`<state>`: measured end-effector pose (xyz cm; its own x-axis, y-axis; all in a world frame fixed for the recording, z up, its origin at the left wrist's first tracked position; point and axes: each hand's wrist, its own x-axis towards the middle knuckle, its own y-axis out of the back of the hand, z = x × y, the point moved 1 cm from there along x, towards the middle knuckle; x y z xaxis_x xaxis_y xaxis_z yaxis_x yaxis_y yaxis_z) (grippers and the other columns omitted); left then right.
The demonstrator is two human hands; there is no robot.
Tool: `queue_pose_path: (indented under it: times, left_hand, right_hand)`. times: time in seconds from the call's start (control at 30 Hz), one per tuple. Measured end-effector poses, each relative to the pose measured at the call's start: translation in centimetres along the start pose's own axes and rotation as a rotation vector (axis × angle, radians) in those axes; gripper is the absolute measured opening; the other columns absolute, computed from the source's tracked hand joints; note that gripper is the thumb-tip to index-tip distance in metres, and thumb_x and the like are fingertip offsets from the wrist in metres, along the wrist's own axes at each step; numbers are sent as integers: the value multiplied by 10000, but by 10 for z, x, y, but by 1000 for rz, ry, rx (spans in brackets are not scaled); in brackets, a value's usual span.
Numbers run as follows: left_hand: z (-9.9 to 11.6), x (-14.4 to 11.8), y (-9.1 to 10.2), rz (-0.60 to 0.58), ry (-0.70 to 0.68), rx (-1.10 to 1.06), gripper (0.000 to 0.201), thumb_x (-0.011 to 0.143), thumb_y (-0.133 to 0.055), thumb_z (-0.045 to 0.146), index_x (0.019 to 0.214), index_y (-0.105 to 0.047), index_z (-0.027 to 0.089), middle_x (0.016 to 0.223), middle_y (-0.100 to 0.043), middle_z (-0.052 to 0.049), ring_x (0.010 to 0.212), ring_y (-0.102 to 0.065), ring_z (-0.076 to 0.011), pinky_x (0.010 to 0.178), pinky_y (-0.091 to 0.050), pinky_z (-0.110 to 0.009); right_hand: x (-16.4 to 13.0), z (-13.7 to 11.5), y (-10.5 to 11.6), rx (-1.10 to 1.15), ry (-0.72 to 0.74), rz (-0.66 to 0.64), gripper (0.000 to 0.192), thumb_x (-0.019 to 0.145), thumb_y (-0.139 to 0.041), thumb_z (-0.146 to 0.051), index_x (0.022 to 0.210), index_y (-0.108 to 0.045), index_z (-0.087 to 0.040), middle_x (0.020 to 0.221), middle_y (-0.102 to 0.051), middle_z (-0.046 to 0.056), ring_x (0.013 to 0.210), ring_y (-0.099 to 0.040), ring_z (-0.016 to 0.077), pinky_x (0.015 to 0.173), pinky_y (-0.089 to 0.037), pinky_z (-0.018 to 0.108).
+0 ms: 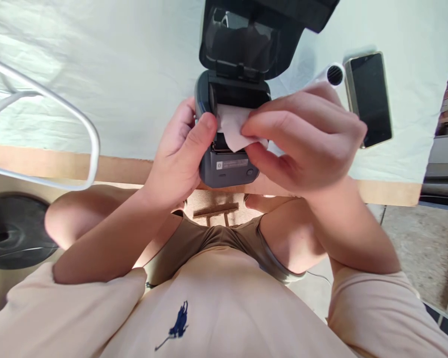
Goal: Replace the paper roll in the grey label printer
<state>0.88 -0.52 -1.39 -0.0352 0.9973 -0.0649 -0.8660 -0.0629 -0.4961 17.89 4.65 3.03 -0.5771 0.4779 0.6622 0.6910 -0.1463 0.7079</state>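
A small dark label printer [224, 171] sits at the table's near edge with its lid [246, 42] swung up and back. My left hand [186, 144] grips the printer's left side, thumb on the rim of the opening. White paper [233, 129] lies across the open compartment, its pointed end hanging toward the front. My right hand [306, 134] pinches that paper between thumb and fingers at the right of the opening. How far the paper runs inside is hidden by the right hand and the casing.
Behind my right hand stand a white tube-shaped roll [335, 74] and a dark-screened phone [369, 97]. A thick white cable or frame [93, 134] curves over the table edge at left. The pale-covered table [134, 74] has a wooden front edge.
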Motion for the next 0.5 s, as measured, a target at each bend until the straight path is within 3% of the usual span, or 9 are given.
queue_pose_path:
  times: [0.13,0.33,0.43,0.5]
  left_hand:
    - [-1,1,4,-23,4,12,423,871,-793,468,1162,-651,198,930,-607,-23,758,-620,-131,675,-537,-256]
    - [-4,1,13,-35,-7,210,440,851,-807,313,1241,-621,229,938,-602,-2,851,-655,-140,804,-557,-274]
    - [-12,10,20,-181,-146,232,621,800,-813,304,1356,-545,237,1101,-632,-23,931,-684,-148,749,-580,-247]
    - [-17,15,23,-343,-316,251,890,720,-839,315,1488,-389,294,1252,-617,-17,1016,-701,-159,776,-606,-277]
  right_hand:
    - [-6,2,-2,4,92,22,159,950,-614,-379,892,-645,-235,862,-735,-59,814,-685,114,734,-435,309]
    - [-8,3,0,32,115,-16,230,971,-587,-437,908,-659,-228,875,-733,-30,886,-697,159,796,-485,359]
    - [-7,7,7,84,34,59,124,968,-562,-302,938,-646,-216,864,-713,-15,861,-682,146,798,-523,338]
    - [-5,10,13,103,-74,133,85,953,-574,-253,989,-642,-215,949,-695,4,938,-668,145,856,-549,318]
